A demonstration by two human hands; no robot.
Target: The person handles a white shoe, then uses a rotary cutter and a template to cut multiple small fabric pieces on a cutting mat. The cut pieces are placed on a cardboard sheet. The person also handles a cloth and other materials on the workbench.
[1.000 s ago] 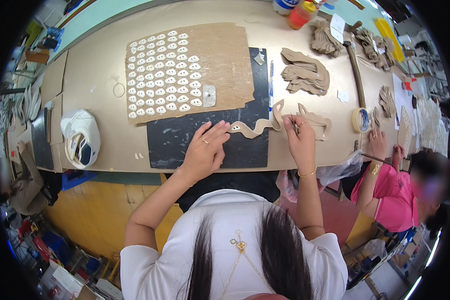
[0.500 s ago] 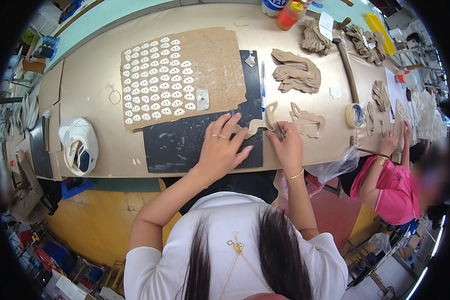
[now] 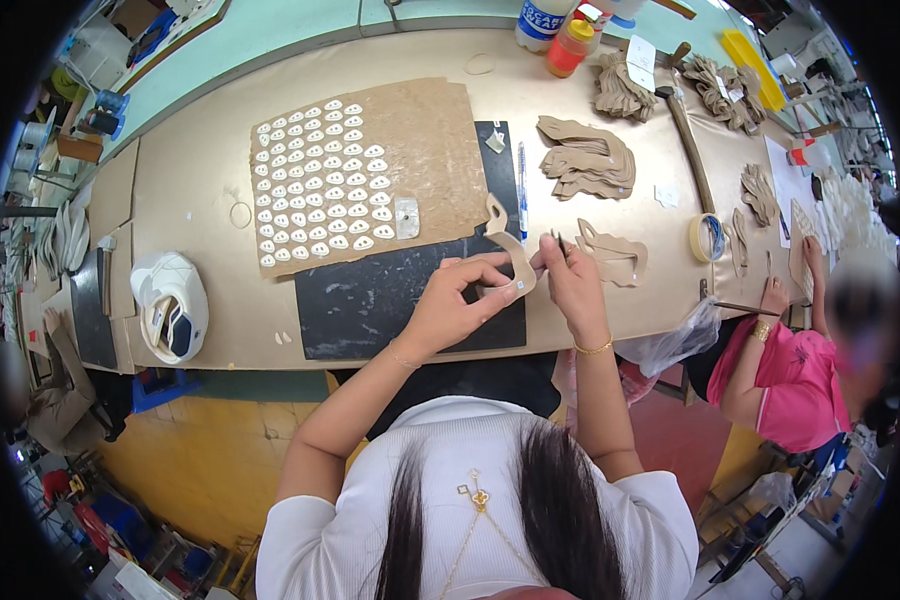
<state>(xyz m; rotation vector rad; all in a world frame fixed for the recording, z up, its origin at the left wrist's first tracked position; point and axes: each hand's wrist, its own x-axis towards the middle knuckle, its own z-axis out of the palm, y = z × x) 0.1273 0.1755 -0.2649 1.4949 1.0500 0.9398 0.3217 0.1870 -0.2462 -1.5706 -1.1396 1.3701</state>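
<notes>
My left hand [image 3: 455, 305] pinches a curved beige shoe-upper piece [image 3: 515, 255] between thumb and fingers, raised over the right part of a black board [image 3: 370, 315]. One narrow looped end of the piece sticks up away from me. Close on its right side, my right hand [image 3: 576, 292] is closed around a small dark pointed tool [image 3: 559, 241], perhaps tweezers; most of it is hidden in the fingers. Its fingertips are at the piece's edge; whether they touch cannot be made out. A similar loose beige piece [image 3: 625, 272] lies flat just beyond my right hand.
Rows of small white parts lie on a brown sheet [image 3: 430, 130]. Nearby are a blue pen [image 3: 523, 190], stacked beige pieces [image 3: 588, 165], a tape roll [image 3: 707, 238] and a hammer [image 3: 692, 150]. A white shoe [image 3: 170, 305] stands left. A co-worker in pink [image 3: 785, 385] works at right.
My left hand has gone from spread over the board to gripping the beige piece, which is now lifted and turned more upright. The right hand remains close beside it with the tool.
</notes>
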